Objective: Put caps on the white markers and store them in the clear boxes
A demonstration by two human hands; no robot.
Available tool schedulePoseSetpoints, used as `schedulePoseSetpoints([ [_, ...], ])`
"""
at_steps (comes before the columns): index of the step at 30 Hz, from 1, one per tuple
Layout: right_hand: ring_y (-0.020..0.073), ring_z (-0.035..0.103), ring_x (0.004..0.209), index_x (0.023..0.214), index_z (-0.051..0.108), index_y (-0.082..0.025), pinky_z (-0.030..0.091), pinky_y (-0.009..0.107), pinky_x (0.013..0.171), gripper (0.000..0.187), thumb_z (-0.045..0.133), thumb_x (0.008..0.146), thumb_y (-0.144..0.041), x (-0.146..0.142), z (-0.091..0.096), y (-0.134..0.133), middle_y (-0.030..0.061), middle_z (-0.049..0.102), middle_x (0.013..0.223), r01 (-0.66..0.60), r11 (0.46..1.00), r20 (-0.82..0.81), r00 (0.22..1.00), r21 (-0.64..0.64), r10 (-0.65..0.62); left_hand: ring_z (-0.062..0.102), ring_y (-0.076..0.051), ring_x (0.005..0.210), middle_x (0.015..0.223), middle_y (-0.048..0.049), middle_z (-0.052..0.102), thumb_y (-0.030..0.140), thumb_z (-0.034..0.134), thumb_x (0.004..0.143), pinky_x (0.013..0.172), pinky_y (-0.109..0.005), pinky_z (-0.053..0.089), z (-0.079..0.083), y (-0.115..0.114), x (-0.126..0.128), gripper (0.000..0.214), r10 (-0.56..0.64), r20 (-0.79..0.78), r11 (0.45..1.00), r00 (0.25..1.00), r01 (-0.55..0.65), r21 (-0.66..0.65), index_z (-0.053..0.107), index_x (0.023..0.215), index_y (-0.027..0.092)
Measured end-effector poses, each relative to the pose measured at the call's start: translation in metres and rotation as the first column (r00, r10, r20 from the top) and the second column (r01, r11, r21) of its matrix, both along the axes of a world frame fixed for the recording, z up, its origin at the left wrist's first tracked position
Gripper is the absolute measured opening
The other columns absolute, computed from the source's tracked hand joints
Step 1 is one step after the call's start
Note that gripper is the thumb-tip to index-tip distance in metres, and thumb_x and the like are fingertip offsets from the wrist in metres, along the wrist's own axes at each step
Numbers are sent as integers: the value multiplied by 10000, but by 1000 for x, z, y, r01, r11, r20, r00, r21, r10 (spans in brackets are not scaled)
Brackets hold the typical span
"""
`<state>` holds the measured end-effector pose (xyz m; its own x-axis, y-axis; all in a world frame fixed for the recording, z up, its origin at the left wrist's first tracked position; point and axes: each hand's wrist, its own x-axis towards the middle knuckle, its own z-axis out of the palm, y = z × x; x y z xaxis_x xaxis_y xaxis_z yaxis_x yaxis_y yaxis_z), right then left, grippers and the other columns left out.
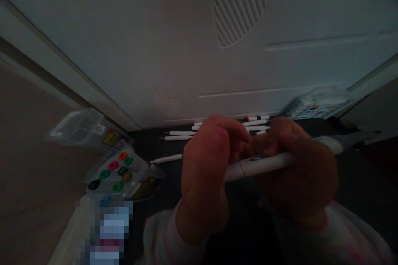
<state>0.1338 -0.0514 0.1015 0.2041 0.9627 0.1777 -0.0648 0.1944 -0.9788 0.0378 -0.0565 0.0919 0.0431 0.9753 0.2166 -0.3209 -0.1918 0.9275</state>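
Note:
In both my hands is a white marker (pixel 267 165) with black print on its barrel, lying almost level across the view. My left hand (pixel 205 174) is closed around its left end. The curled fingers of my right hand (pixel 295 169) grip the barrel further right, and a pale end sticks out beyond that hand into a dim, blurred part. Behind my hands, several white pens (pixel 178 137) lie on the dark table (pixel 174 182), partly hidden by my fingers. One more white pen (pixel 168 159) lies just left of my left hand.
To the left stands an open clear case (pixel 149 188) of markers with coloured ends, its lid (pixel 83 126) tipped back. Another clear pack (pixel 317 103) of pens leans at the back right. A white panel (pixel 186 49) with carved hearts rises behind the table.

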Motion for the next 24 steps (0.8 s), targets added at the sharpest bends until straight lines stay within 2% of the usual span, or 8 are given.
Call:
schedulePoseSetpoints([
  [3, 86, 395, 381, 460, 280, -206, 385, 192, 398, 351, 312, 705, 44, -1, -4, 0, -39, 312, 414, -29, 1000, 24, 999, 10, 29, 445, -141, 572, 639, -3, 479, 453, 422, 829, 535, -302, 378, -2, -2, 4, 287, 11, -82, 998, 997, -7, 61, 593, 708, 256],
  [6, 96, 335, 385, 459, 280, -217, 334, 202, 375, 341, 316, 712, 9, -1, -7, 2, -38, 275, 417, -36, 999, 71, 997, 39, 34, 482, -129, 593, 687, 6, 535, 301, 503, 798, 540, -278, 407, -5, -4, 11, 129, 12, -104, 994, 995, 0, 112, 589, 717, 251],
  [10, 89, 346, 409, 439, 332, -207, 337, 194, 402, 352, 361, 710, 15, 1, -7, 5, -38, 322, 415, -41, 998, 106, 994, 49, 36, 517, -132, 615, 669, 14, 552, 228, 451, 844, 579, -274, 449, -6, -2, 15, 174, 21, -12, 998, 1000, -20, 52, 572, 726, 269],
  [14, 82, 357, 404, 467, 368, -204, 325, 185, 382, 332, 398, 758, -47, 6, -12, 11, -43, 349, 435, -134, 991, 84, 988, 7, 133, 511, -123, 645, 685, 3, 536, 238, 410, 873, 606, -250, 461, -4, 4, 14, 245, 57, 3, 998, 998, -57, 6, 588, 705, 256],
  [17, 83, 378, 423, 499, 398, -201, 326, 192, 388, 294, 442, 777, -117, 11, -18, 14, -44, 381, 465, -160, 987, 24, 987, 4, 160, 483, -99, 588, 674, 17, 535, 281, 465, 846, 508, -206, 422, -3, 9, 11, 191, 85, 43, 996, 995, -85, 0, 582, 702, 236],
  [19, 86, 387, 442, 539, 425, -200, 324, 202, 398, 251, 474, 783, -169, 15, -20, 16, -45, 400, 489, -156, 988, -37, 987, 7, 157, 459, -83, 545, 639, 33, 521, 262, 521, 808, 454, -179, 381, -1, 12, 5, 127, 110, -22, 994, 994, -109, 9, 575, 698, 224],
  [21, 85, 380, 452, 567, 439, -200, 305, 204, 403, 225, 493, 785, -184, 19, -19, 18, -48, 400, 499, -135, 991, -68, 989, -5, 135, 464, -77, 544, 631, 39, 525, 251, 551, 787, 460, -168, 376, 2, 14, -4, 91, 107, -170, 994, 980, -105, 23, 583, 710, 214],
  [24, 77, 368, 467, 563, 430, -195, 287, 202, 418, 231, 524, 771, -157, 23, -16, 22, -52, 375, 504, -102, 994, -28, 995, -29, 101, 510, -94, 582, 670, 25, 579, 291, 565, 782, 497, -185, 391, 8, 17, -19, 99, 38, -411, 999, 911, -37, 10, 604, 755, 204],
])
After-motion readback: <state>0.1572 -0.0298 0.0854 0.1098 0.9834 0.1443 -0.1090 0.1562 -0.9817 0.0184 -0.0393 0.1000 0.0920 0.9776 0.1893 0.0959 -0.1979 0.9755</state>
